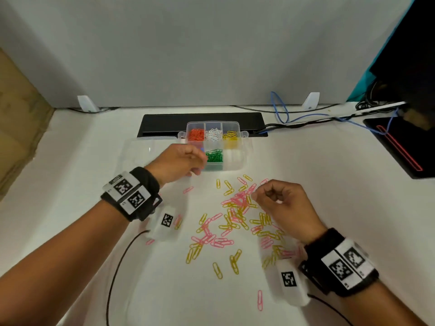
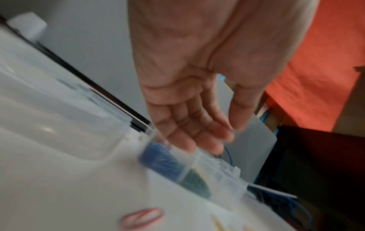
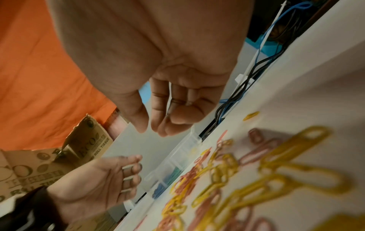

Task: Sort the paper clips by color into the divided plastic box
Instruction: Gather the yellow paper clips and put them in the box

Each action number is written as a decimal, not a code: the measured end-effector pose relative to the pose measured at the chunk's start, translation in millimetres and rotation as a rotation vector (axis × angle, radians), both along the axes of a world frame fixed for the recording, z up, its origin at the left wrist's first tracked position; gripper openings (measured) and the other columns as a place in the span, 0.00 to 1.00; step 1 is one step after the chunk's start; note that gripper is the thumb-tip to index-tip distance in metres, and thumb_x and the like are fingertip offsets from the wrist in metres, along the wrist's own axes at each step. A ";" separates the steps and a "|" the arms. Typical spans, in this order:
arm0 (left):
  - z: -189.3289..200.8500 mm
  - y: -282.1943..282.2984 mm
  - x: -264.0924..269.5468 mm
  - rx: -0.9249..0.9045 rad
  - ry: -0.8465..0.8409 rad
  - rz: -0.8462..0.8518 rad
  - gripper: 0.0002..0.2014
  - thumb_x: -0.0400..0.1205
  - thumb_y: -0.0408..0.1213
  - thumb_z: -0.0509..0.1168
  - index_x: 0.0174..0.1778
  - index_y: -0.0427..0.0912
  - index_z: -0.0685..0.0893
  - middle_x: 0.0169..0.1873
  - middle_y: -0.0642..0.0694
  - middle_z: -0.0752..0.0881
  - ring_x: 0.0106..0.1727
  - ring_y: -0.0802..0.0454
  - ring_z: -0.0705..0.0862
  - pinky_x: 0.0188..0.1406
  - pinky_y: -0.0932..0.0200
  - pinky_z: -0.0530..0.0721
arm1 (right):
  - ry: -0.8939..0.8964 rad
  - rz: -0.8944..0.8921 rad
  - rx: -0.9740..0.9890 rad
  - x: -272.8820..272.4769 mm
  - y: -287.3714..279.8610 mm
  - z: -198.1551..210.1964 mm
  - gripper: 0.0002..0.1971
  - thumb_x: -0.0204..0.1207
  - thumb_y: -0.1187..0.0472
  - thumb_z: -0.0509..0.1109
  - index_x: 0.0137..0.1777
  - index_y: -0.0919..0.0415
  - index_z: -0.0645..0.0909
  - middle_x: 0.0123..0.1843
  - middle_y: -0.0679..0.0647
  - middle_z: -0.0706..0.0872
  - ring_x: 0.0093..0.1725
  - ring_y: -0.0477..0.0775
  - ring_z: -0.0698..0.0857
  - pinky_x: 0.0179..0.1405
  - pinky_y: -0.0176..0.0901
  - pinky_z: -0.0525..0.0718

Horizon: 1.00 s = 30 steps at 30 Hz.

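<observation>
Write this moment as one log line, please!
left hand open over box | right hand curled above loose clips, grasp unclear | pink, yellow unsorted

box point(image 1: 244, 158) near-left compartment: hidden by left hand point(image 1: 179, 162) | right hand point(image 1: 284, 203) contents: unclear | wrist views: blurred

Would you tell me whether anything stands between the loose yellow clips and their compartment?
Nothing visible does. The box is open, its yellow compartment uncovered at the back right, beyond the yellow clips; the left hand is over the front left, off that path.
</observation>
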<state>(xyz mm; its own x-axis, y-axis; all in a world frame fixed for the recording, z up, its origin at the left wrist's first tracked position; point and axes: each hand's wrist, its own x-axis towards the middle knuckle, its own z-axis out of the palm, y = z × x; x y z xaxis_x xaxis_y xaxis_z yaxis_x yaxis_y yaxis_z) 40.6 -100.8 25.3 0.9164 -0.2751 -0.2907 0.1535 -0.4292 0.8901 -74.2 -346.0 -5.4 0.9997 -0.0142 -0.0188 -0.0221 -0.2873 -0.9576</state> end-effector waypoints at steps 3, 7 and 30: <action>-9.5 23.3 -24.4 0.199 -0.062 -0.190 0.04 0.78 0.29 0.73 0.47 0.39 0.90 0.38 0.47 0.88 0.36 0.56 0.84 0.38 0.71 0.83 | 0.050 0.039 -0.105 18.0 21.6 4.7 0.05 0.76 0.68 0.75 0.41 0.62 0.90 0.36 0.49 0.91 0.34 0.41 0.85 0.40 0.34 0.82; -17.7 37.0 -45.5 0.534 -0.089 -0.407 0.09 0.74 0.33 0.76 0.49 0.48 0.90 0.39 0.55 0.87 0.42 0.59 0.84 0.43 0.71 0.81 | 0.150 0.078 -0.535 57.4 46.7 8.2 0.03 0.74 0.58 0.77 0.42 0.57 0.91 0.42 0.49 0.90 0.44 0.51 0.88 0.47 0.46 0.87; -21.9 68.9 -81.6 0.759 -0.352 -0.647 0.08 0.79 0.45 0.72 0.54 0.56 0.91 0.53 0.59 0.83 0.53 0.60 0.81 0.53 0.60 0.78 | 0.253 0.240 -0.896 77.0 69.0 10.2 0.10 0.72 0.62 0.79 0.53 0.57 0.91 0.42 0.48 0.88 0.46 0.51 0.88 0.55 0.45 0.88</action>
<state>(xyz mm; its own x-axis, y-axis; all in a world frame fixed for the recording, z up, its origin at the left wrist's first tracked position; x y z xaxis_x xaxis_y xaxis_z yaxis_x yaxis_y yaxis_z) -41.1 -31.9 3.3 0.7263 -0.5987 -0.3377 -0.5178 -0.7997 0.3040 2.8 -277.0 4.8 0.9456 0.0760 -0.3162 -0.0437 -0.9338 -0.3550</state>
